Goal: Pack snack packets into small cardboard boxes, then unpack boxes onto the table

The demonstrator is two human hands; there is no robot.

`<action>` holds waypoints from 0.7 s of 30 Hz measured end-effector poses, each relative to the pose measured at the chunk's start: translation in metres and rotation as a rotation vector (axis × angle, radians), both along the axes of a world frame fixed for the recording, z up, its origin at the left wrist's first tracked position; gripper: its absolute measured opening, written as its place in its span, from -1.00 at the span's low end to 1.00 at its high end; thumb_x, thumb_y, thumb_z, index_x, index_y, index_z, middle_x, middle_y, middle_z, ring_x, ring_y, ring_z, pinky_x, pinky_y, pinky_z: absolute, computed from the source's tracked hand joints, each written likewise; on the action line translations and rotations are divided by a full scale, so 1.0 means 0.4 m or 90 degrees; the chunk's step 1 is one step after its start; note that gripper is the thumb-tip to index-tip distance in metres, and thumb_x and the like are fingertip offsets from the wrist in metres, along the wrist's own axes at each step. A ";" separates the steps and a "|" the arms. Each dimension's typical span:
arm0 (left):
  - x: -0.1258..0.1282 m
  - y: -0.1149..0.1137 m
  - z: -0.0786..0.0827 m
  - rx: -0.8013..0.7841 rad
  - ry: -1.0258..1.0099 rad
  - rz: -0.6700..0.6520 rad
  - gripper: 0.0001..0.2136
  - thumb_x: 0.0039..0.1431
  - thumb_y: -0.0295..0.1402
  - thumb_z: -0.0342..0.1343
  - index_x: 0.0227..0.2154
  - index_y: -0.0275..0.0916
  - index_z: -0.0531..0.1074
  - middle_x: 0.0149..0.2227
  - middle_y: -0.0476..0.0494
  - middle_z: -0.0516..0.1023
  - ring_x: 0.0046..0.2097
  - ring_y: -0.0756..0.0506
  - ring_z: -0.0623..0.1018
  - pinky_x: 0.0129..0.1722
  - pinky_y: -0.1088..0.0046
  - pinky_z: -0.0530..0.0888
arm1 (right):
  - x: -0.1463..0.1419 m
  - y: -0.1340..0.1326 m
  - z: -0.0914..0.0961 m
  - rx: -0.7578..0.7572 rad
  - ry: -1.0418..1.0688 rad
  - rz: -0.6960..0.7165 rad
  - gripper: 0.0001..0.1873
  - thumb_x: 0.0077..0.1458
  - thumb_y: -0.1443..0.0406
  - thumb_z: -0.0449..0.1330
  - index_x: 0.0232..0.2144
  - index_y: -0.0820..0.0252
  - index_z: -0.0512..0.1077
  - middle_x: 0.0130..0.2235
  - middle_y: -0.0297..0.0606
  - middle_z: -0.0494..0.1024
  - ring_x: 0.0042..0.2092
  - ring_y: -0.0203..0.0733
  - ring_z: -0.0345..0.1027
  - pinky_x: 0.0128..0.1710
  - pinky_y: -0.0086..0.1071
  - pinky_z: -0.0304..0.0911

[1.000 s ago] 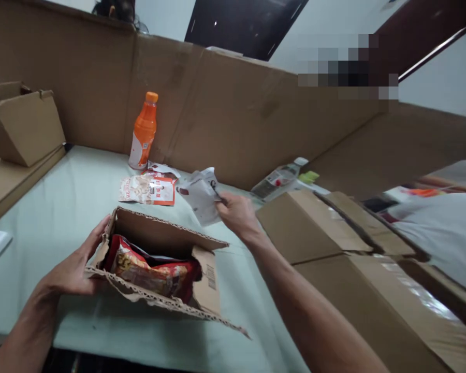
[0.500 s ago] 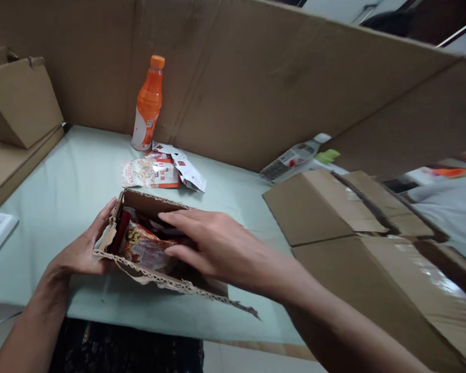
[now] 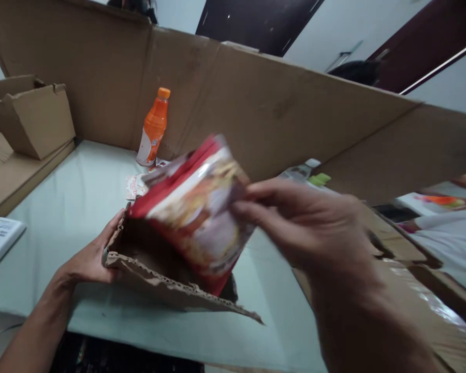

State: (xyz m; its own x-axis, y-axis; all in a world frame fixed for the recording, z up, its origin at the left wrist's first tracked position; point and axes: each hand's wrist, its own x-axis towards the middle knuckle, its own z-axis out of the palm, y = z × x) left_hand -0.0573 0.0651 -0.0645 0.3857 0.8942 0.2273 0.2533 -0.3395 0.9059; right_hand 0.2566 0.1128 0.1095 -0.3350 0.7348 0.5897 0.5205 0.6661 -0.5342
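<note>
My left hand (image 3: 93, 254) is wrapped round the left end of an open cardboard box (image 3: 155, 282) with ragged torn edges. Pinched between the thumb and fingers of my right hand (image 3: 306, 223) is a red snack packet (image 3: 205, 212) with a food picture on it, blurred by motion. The packet is tilted, its lower corner still over or just inside the box opening. A darker wrapper edge shows behind it; I cannot tell whether it is a second packet. The part of the box interior that shows is bare brown cardboard.
An orange drink bottle (image 3: 154, 127) stands at the back beside a pale snack packet (image 3: 135, 186), partly hidden. A clear bottle (image 3: 299, 172) leans back right. Cardboard boxes (image 3: 407, 305) crowd the right, another box (image 3: 42, 119) the left. Cardboard walls enclose the table. A person's sleeve (image 3: 450, 243) shows far right.
My right hand has gripped the red snack packet and lifted it up out of the box. My left hand keeps its hold on the box. The view has tipped upward slightly.
</note>
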 end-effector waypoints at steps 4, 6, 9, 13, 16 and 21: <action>0.000 -0.003 0.003 0.009 -0.014 -0.017 0.14 -0.02 -0.41 0.32 0.50 0.04 -0.32 0.54 -0.20 -0.17 0.48 -0.50 0.04 0.42 -0.19 0.04 | 0.040 0.152 0.021 0.033 0.192 -0.170 -0.84 0.06 0.23 0.39 -0.47 0.12 0.51 -0.55 -0.38 0.47 -0.53 -0.31 0.21 -0.56 -0.38 0.16; 0.001 -0.005 0.006 0.010 -0.015 -0.018 0.12 -0.01 -0.40 0.30 0.50 0.03 -0.31 0.54 -0.22 -0.16 0.48 -0.50 0.06 0.42 -0.19 0.05 | 0.042 0.268 -0.014 -0.015 0.239 -0.189 -0.82 0.04 0.22 0.39 -0.48 0.13 0.47 -0.53 -0.37 0.45 -0.51 -0.31 0.21 -0.53 -0.36 0.17; 0.000 -0.009 0.012 0.009 -0.019 -0.024 0.11 -0.01 -0.38 0.30 0.50 0.01 -0.28 0.54 -0.21 -0.13 0.48 -0.50 0.05 0.43 -0.18 0.02 | 0.019 0.440 -0.109 -0.121 0.270 -0.197 -0.78 0.01 0.20 0.37 -0.50 0.13 0.42 -0.51 -0.38 0.44 -0.45 -0.31 0.24 -0.45 -0.36 0.25; -0.006 -0.014 0.012 -0.012 -0.024 -0.022 0.10 0.00 -0.32 0.30 0.50 -0.02 -0.28 0.54 -0.18 -0.15 0.49 -0.50 -0.03 0.44 -0.17 -0.03 | -0.027 0.561 -0.266 -0.242 0.258 -0.195 -0.75 0.01 0.09 0.28 -0.47 0.14 0.44 -0.51 -0.34 0.46 -0.44 -0.23 0.33 -0.47 -0.34 0.31; -0.008 -0.014 0.009 -0.019 -0.027 -0.025 0.11 -0.01 -0.28 0.33 0.50 -0.02 -0.26 0.54 -0.18 -0.15 0.50 -0.51 -0.05 0.44 -0.17 -0.06 | -0.019 0.550 -0.356 -0.297 0.228 -0.211 -0.73 -0.07 0.08 0.29 -0.41 0.15 0.51 -0.44 -0.26 0.54 -0.38 -0.15 0.41 -0.45 -0.30 0.34; 0.001 -0.008 0.008 -0.010 -0.068 -0.033 0.11 -0.03 -0.38 0.33 0.50 -0.02 -0.23 0.53 -0.22 -0.08 0.48 -0.49 0.06 0.44 -0.14 0.02 | 0.073 0.413 -0.443 -0.295 0.181 -0.238 -0.60 -0.03 0.09 0.27 -0.20 0.22 0.58 -0.29 -0.21 0.63 -0.27 -0.11 0.46 -0.30 -0.26 0.39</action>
